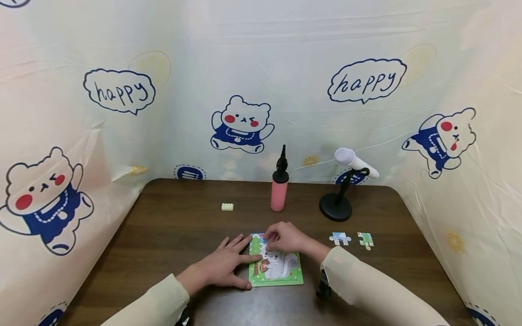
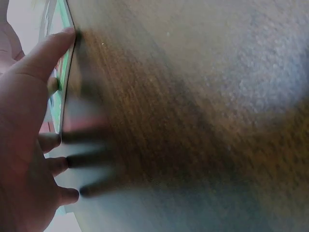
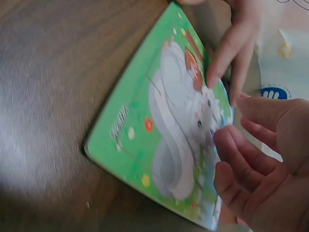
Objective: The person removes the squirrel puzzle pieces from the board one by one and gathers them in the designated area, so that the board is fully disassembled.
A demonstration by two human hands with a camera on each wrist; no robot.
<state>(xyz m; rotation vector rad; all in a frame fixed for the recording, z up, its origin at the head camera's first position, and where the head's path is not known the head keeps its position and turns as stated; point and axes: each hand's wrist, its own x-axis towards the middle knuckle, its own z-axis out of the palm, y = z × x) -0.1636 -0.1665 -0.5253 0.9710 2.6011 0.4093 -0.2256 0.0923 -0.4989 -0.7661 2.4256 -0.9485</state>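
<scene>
A jigsaw puzzle board with a green border and a white squirrel picture lies flat on the table. My left hand rests at its left side with the fingers spread. One finger reaches onto the picture and the thumb touches the lower left corner; the left wrist view shows the thumb along the board's edge. Over the board's upper part is my right hand, its fingers bent down to the picture. In the right wrist view its fingertips hide whatever may be under them. Two loose puzzle pieces lie to the right.
Behind the board stands a pink hand pump with a black nozzle. A white microphone on a black stand is at the back right. A pale toy brick lies at the back left. Printed cloth surrounds the brown table.
</scene>
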